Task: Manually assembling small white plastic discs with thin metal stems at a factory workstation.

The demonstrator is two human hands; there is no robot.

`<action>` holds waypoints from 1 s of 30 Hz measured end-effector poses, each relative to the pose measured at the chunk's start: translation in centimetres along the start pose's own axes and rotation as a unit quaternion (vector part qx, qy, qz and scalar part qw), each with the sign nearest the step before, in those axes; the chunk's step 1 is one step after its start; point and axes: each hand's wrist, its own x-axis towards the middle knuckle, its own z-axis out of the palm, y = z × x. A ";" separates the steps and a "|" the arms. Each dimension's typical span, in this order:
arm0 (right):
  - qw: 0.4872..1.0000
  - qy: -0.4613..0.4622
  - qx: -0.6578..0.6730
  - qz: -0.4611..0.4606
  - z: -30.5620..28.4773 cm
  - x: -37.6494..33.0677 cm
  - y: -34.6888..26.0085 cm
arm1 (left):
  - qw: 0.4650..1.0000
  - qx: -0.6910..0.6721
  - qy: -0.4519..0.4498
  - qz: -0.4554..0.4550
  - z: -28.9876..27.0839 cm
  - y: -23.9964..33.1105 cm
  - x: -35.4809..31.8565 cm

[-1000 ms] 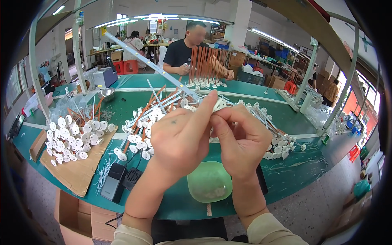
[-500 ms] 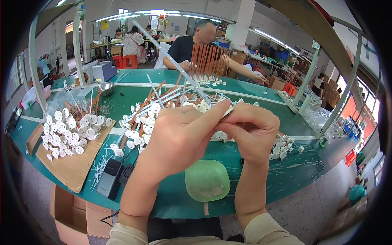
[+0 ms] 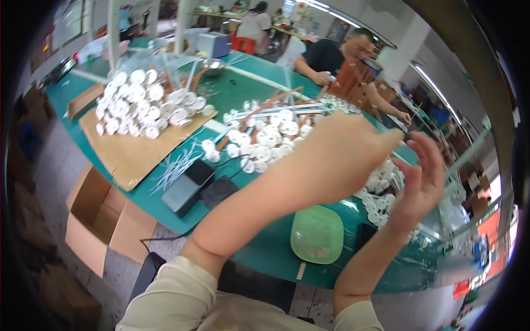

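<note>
An open brown cardboard box (image 3: 102,218) stands on the floor beside the green desk (image 3: 265,248); a flat cardboard sheet (image 3: 132,151) carries small white round parts (image 3: 141,107). The left hand (image 3: 342,151) pinches something too small to make out; the right hand (image 3: 422,179) is spread above a pale green plastic bowl (image 3: 316,234).

We cannot tell what the left hand (image 3: 337,157) pinches: its fingertips blur near the right hand (image 3: 422,179), and any small part between them is too fine to make out. The left forearm hides part of the white round parts (image 3: 265,138) heaped on the tabletop (image 3: 259,248). The green bowl (image 3: 316,234) holds something pale that we cannot identify. The cardboard box (image 3: 96,218) stands partly under the tabletop's edge.
</note>
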 end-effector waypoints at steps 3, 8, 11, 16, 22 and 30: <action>1.000 -0.012 0.020 -0.018 2.7 -0.3 -1.5 | 1.000 0.003 -0.015 0.020 -0.1 0.0 -1.0; 0.995 -0.064 -0.048 0.055 1.8 -1.5 1.0 | 1.000 -0.025 0.003 -0.007 -3.0 1.1 -1.3; 0.993 -0.049 -0.088 0.066 5.9 -1.4 0.5 | 0.995 0.059 0.036 -0.075 -4.1 1.9 -2.0; 0.968 -0.221 -0.065 0.098 15.6 0.1 4.9 | 0.989 0.097 0.000 -0.110 -4.3 5.5 -3.7; 0.923 -0.311 -0.152 -0.167 31.3 2.3 8.5 | 0.987 0.041 -0.130 -0.086 -2.9 7.3 -3.1; 0.848 -0.439 -0.264 -0.133 42.4 -1.1 11.5 | 0.984 -0.077 -0.143 -0.069 -4.4 5.9 -3.7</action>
